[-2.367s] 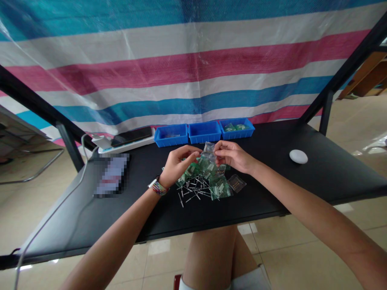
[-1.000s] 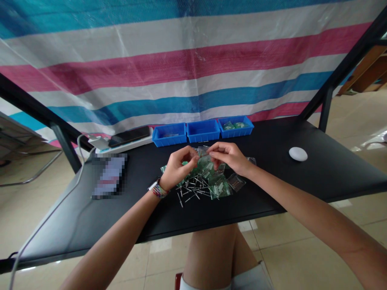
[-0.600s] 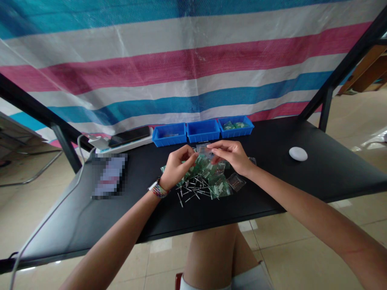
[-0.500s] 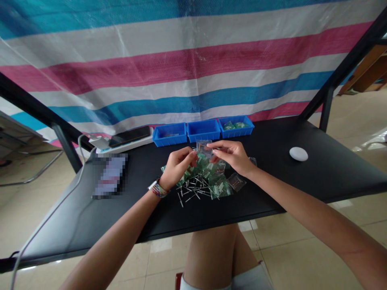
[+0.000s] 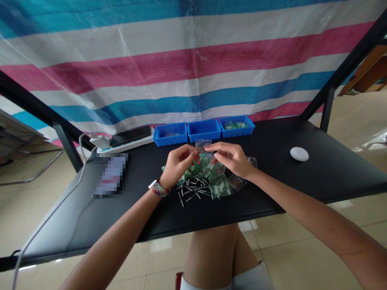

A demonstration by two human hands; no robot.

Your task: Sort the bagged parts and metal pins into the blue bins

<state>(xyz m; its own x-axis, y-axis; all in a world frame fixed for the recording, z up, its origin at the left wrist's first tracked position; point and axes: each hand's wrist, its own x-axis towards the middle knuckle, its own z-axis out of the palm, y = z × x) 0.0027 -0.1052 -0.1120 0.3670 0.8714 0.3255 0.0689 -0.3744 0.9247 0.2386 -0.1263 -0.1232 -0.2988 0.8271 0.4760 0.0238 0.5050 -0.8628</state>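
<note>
A small clear plastic bag (image 5: pixel 203 143) is held up between my two hands over a pile on the black table. My left hand (image 5: pixel 177 165) is closed in a pinch at the bag's lower left edge. With thumb and bent fingers, my right hand (image 5: pixel 232 158) grips the bag's right side. Below them lie several green-tinted bags (image 5: pixel 221 186) with small parts inside. Loose silver pop rivets (image 5: pixel 193 188) are scattered at the pile's front left. Near my right wrist rests another clear bag (image 5: pixel 237 182) holding thin brownish pieces.
Three blue bins stand in a row at the back: the left bin (image 5: pixel 170 141) holds clear bags, the right bin (image 5: pixel 237 132) green ones. A white power strip (image 5: pixel 128 147) carries a dark phone (image 5: pixel 130 136). A white rounded object (image 5: pixel 299 154) sits at right.
My right fingers have shifted slightly on the clear bag, and my left fingertips have come a little nearer to it. The bag has tilted slightly; the pile looks the same.
</note>
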